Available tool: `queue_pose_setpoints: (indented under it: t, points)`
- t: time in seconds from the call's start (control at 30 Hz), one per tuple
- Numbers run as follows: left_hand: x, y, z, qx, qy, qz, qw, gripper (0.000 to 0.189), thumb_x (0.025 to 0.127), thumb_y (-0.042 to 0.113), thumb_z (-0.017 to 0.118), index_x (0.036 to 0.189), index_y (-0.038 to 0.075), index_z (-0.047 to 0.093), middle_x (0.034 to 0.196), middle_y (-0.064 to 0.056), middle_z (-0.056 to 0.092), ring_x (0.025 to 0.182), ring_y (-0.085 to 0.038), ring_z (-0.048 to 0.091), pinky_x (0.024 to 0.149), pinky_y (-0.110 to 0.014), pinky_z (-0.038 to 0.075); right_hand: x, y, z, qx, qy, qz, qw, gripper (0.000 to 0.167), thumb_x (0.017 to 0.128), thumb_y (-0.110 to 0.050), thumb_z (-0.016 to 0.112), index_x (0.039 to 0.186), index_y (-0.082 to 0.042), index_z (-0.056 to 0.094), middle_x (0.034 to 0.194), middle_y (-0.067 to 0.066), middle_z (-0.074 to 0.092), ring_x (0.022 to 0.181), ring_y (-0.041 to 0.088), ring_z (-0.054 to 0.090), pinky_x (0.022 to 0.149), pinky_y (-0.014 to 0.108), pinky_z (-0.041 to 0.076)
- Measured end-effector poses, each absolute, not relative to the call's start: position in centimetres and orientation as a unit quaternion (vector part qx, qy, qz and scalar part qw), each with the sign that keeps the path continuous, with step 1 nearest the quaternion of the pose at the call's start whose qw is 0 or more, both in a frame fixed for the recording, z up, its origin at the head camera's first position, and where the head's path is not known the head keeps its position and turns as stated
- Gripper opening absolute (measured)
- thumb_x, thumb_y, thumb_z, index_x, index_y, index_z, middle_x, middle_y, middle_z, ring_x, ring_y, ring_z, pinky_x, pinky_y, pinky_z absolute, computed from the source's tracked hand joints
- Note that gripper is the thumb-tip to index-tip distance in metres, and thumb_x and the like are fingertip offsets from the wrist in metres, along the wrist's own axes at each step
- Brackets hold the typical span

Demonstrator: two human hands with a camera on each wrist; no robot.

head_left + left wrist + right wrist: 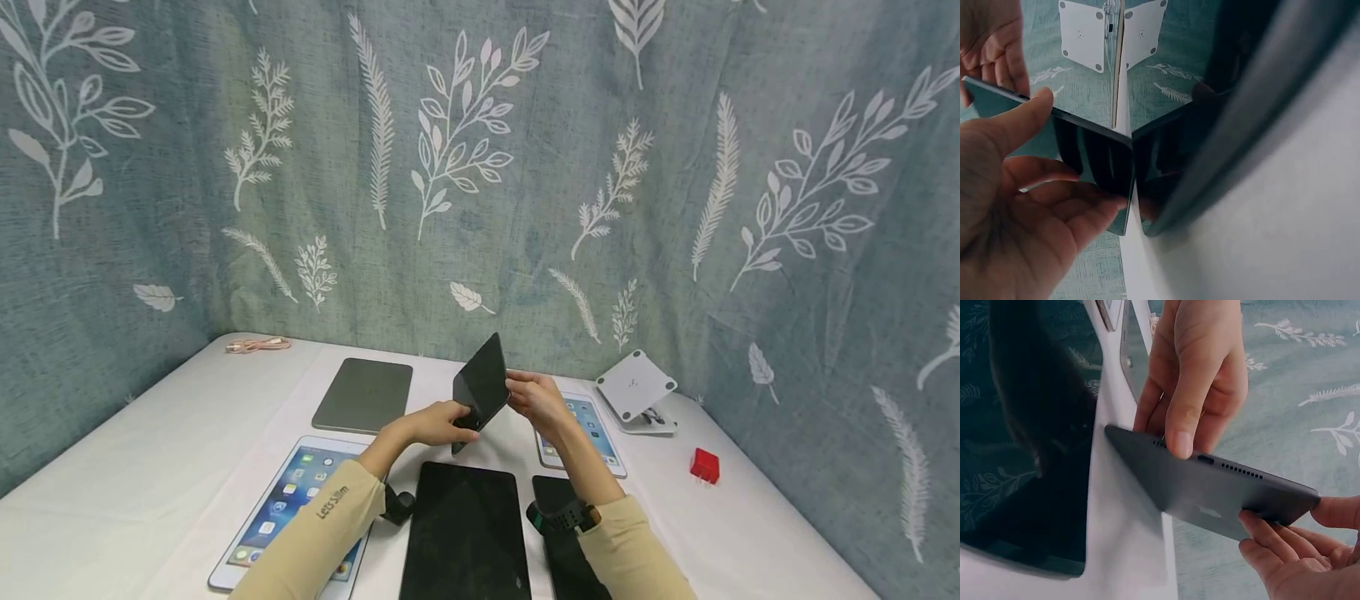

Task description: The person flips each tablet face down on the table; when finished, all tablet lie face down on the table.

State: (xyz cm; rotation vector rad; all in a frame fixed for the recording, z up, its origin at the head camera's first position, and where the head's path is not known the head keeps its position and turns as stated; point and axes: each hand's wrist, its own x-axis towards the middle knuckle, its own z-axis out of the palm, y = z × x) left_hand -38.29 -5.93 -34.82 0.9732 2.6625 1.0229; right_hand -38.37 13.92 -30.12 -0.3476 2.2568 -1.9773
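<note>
A small dark grey tablet (482, 377) is tilted up on edge over the middle of the table. My left hand (433, 423) pinches its near end, thumb on one face and fingers on the other. At the far side, my right hand (537, 402) grips a corner between thumb and fingers. In the right wrist view, the speaker holes and port show along the tablet's edge, with my left hand (1194, 381) above and my right hand (1310, 550) at lower right. Below lies a large tablet with a black screen (467, 533).
A white tablet with a lit screen (300, 508) lies left, a grey tablet (363, 394) behind it. On the right are a smaller lit tablet (590, 425), a black-screened tablet (562, 550), a silver stand (636, 387) and a red charger (705, 465). A pink cable (258, 344) lies back left.
</note>
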Motion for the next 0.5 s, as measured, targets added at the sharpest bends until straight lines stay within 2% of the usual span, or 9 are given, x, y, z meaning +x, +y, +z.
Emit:
queue_pose_setpoints:
  t: [0.03, 0.07, 0.13, 0.2, 0.27, 0.3, 0.37, 0.5]
  points:
    - [-38.3, -5.9, -34.8, 0.329, 0.879, 0.339, 0.060, 0.020, 0.096, 0.020, 0.057, 0.091, 0.001, 0.059, 0.076, -0.002, 0.051, 0.067, -0.012, 0.047, 0.063, -0.024, 0.037, -38.3, 13.8, -30.0, -0.119, 0.750, -0.648, 0.059, 0.046, 0.099, -0.006, 0.045, 0.139, 0.015, 0.037, 0.138, 0.032, 0.047, 0.107, 0.017, 0.062, 0.110, 0.047, 0.036]
    - [-38.4, -5.9, -34.8, 0.335, 0.878, 0.337, 0.056, 0.021, 0.096, 0.018, 0.056, 0.093, -0.002, 0.059, 0.078, -0.007, 0.054, 0.068, -0.016, 0.049, 0.064, -0.026, 0.038, -38.3, 13.7, -29.8, -0.120, 0.752, -0.646, 0.058, 0.046, 0.099, -0.007, 0.045, 0.139, 0.014, 0.038, 0.131, 0.032, 0.051, 0.105, 0.018, 0.061, 0.110, 0.047, 0.035]
    - [-38.3, -5.9, -34.6, 0.337, 0.878, 0.337, 0.048, 0.029, 0.097, 0.018, 0.055, 0.107, -0.009, 0.060, 0.095, -0.015, 0.063, 0.084, -0.022, 0.059, 0.074, -0.030, 0.047, -38.2, 13.4, -29.6, -0.128, 0.757, -0.637, 0.062, 0.046, 0.100, -0.008, 0.045, 0.139, 0.014, 0.037, 0.133, 0.032, 0.050, 0.114, 0.026, 0.059, 0.111, 0.048, 0.033]
    - [-38.2, -6.0, -34.2, 0.338, 0.875, 0.344, 0.040, 0.038, 0.097, 0.018, 0.055, 0.121, -0.011, 0.056, 0.113, -0.022, 0.063, 0.101, -0.029, 0.062, 0.085, -0.037, 0.050, -38.1, 13.1, -29.5, -0.139, 0.760, -0.631, 0.074, 0.048, 0.101, -0.010, 0.044, 0.141, 0.014, 0.034, 0.136, 0.032, 0.047, 0.124, 0.033, 0.053, 0.112, 0.048, 0.031]
    - [-38.1, -6.1, -33.6, 0.341, 0.869, 0.358, 0.031, 0.045, 0.098, 0.018, 0.054, 0.131, -0.012, 0.049, 0.126, -0.026, 0.059, 0.115, -0.034, 0.059, 0.094, -0.043, 0.049, -38.0, 12.8, -29.4, -0.149, 0.757, -0.630, 0.089, 0.049, 0.101, -0.011, 0.043, 0.142, 0.013, 0.032, 0.139, 0.033, 0.044, 0.132, 0.039, 0.045, 0.114, 0.048, 0.028]
    - [-37.9, -6.2, -33.3, 0.342, 0.864, 0.369, 0.026, 0.048, 0.098, 0.018, 0.053, 0.135, -0.011, 0.046, 0.131, -0.026, 0.056, 0.120, -0.035, 0.056, 0.098, -0.044, 0.047, -37.9, 12.7, -29.4, -0.157, 0.757, -0.627, 0.097, 0.050, 0.102, -0.012, 0.042, 0.143, 0.013, 0.030, 0.145, 0.032, 0.037, 0.136, 0.040, 0.038, 0.114, 0.049, 0.026]
    - [-37.8, -6.3, -32.5, 0.348, 0.852, 0.391, 0.015, 0.047, 0.099, 0.016, 0.052, 0.137, -0.009, 0.044, 0.134, -0.025, 0.055, 0.122, -0.035, 0.055, 0.099, -0.045, 0.047, -37.8, 12.5, -29.4, -0.170, 0.753, -0.625, 0.111, 0.050, 0.103, -0.013, 0.041, 0.144, 0.012, 0.029, 0.146, 0.032, 0.035, 0.137, 0.041, 0.035, 0.115, 0.049, 0.025]
    - [-37.1, -6.8, -30.9, 0.334, 0.842, 0.424, -0.002, 0.054, 0.100, 0.016, 0.051, 0.144, -0.009, 0.033, 0.147, -0.025, 0.040, 0.135, -0.036, 0.042, 0.106, -0.047, 0.040, -37.7, 12.2, -29.8, -0.192, 0.751, -0.616, 0.139, 0.050, 0.103, -0.016, 0.041, 0.145, 0.009, 0.031, 0.146, 0.029, 0.037, 0.137, 0.039, 0.036, 0.115, 0.050, 0.024]
